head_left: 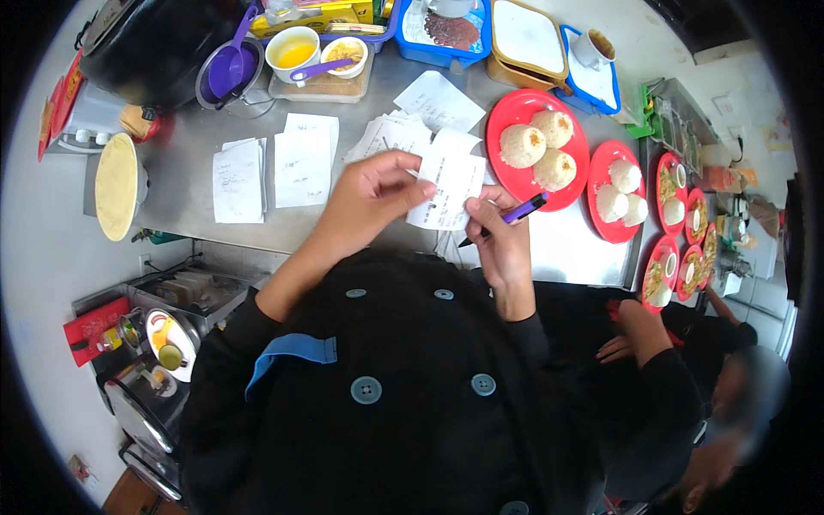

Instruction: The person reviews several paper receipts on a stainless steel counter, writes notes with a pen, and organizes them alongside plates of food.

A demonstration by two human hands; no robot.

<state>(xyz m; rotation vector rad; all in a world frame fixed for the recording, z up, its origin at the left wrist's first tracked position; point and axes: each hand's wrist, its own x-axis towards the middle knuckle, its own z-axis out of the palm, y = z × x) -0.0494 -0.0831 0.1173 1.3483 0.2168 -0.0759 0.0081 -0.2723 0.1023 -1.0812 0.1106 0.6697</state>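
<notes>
Between my two hands a white paper slip [450, 182] with writing on it is held up over the steel counter. My left hand [378, 196] pinches its left edge between thumb and fingers. With thumb and fingertips my right hand [505, 245] grips the lower right edge, and a purple and black pen [521, 210] is tucked in the same hand, its dark tip pointing down left. Beyond the slip lies a pile of paper slips [390, 135]. More written slips [239, 182] [302, 167] rest flat to the left of my left hand.
Red oval plates [495, 142] [594, 206] with rice mounds stand to the right, and filled red plates [659, 249] farther along. Cups, a purple ladle [230, 73], blue-rimmed tubs [442, 57] and a black pot [163, 51] line the back. A co-worker's hand [631, 335] is at right.
</notes>
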